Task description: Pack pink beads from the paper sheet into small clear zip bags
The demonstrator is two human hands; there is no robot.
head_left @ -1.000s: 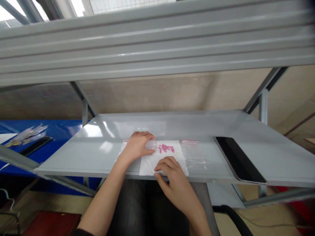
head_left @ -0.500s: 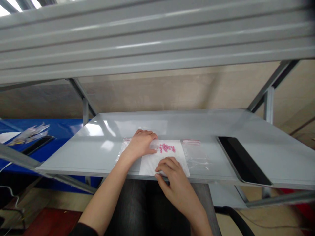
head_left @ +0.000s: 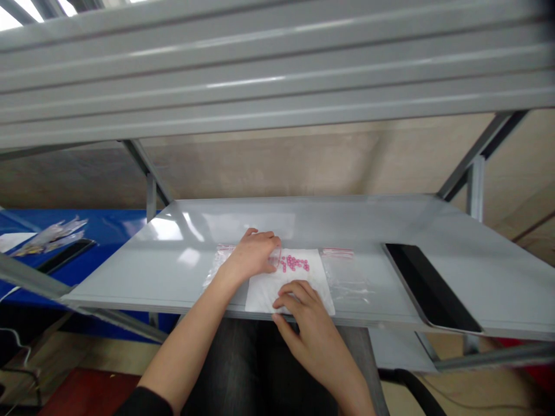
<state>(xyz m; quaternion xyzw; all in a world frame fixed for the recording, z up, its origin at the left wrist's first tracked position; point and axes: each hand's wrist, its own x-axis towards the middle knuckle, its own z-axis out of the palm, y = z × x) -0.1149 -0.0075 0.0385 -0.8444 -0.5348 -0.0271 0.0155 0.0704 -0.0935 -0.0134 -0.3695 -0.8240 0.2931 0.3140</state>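
Observation:
Several small pink beads [head_left: 293, 263] lie in a cluster on a white sheet [head_left: 312, 280] near the front edge of a grey shelf [head_left: 173, 254]. My left hand [head_left: 252, 255] is curled at the sheet's left edge, gripping a small clear zip bag [head_left: 274, 256] whose mouth faces the beads. My right hand [head_left: 306, 323] rests at the sheet's front edge, fingers bent and pressed down on the paper. More clear bags [head_left: 219, 260] lie under my left hand.
Clear zip bags with red seals [head_left: 344, 274] lie right of the sheet. A black tablet [head_left: 429, 289] lies on the shelf's right side. A blue table [head_left: 99, 228] at the left carries packets and a dark device. Grey shelf beams [head_left: 277, 75] hang overhead.
My left hand has edged slightly right with the small bag, closer to the beads. My right hand has barely moved. The view has shifted a little.

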